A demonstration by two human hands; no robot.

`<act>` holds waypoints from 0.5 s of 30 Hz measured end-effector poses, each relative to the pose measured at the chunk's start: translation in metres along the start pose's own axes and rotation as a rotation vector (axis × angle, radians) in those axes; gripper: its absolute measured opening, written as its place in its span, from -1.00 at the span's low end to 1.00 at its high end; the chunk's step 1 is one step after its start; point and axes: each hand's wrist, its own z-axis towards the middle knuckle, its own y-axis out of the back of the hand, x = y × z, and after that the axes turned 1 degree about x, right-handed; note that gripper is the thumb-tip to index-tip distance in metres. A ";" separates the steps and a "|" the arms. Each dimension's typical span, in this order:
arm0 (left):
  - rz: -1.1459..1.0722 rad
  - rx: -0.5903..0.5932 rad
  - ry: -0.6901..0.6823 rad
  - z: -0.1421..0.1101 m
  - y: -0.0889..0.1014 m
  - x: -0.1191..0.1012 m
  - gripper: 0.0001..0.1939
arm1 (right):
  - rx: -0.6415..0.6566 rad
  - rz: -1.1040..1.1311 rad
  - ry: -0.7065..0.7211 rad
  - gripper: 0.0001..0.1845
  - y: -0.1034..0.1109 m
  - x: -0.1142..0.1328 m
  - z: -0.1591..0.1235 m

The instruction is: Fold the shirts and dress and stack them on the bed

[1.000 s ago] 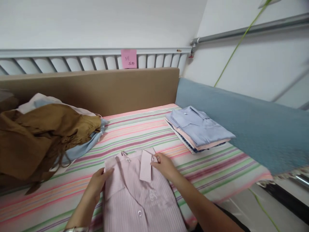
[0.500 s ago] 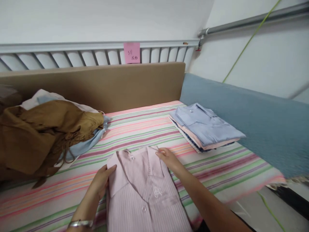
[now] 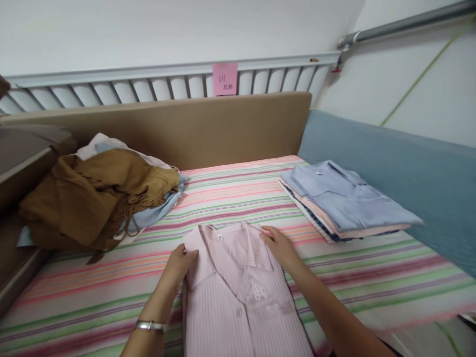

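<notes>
A pale pink ribbed shirt lies front up before me, its collar spread, a button at the middle and white embroidery on the chest. My left hand pinches the collar edge on the left, thumb on top and the other fingers mostly hidden under the cloth. At the shirt's right shoulder, my right hand is closed on the fabric edge between thumb and fingers. The lower part of the shirt runs out of view.
Right of the shirt stands a stack of folded clothes, a light blue shirt on top. A loose brown garment lies heaped over others at left. A striped sheet covers the bed, bounded by a brown backboard and a blue side panel.
The view has swung left, so everything sits further right and a brown padded edge shows at far left. Both hands keep their places on the shirt, which lies much the same.
</notes>
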 end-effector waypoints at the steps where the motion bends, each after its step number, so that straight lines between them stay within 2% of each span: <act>1: 0.023 -0.028 -0.012 0.001 0.001 0.001 -0.68 | -0.025 -0.034 -0.006 -0.59 0.001 0.001 0.000; 4: 0.050 -0.130 -0.022 0.006 0.005 0.004 -0.65 | -0.086 -0.108 0.017 -0.56 0.001 0.001 0.000; 8: 0.033 -0.222 -0.003 0.011 0.009 0.008 -0.55 | -0.077 -0.110 0.025 -0.55 0.000 0.000 0.002; 11: -0.022 -0.241 0.022 0.007 0.010 0.010 -0.61 | -0.067 -0.065 0.017 -0.57 0.000 0.003 0.001; 15: -0.133 -0.304 0.070 -0.010 0.010 0.011 -0.73 | -0.092 -0.007 -0.001 -0.57 0.002 0.003 -0.001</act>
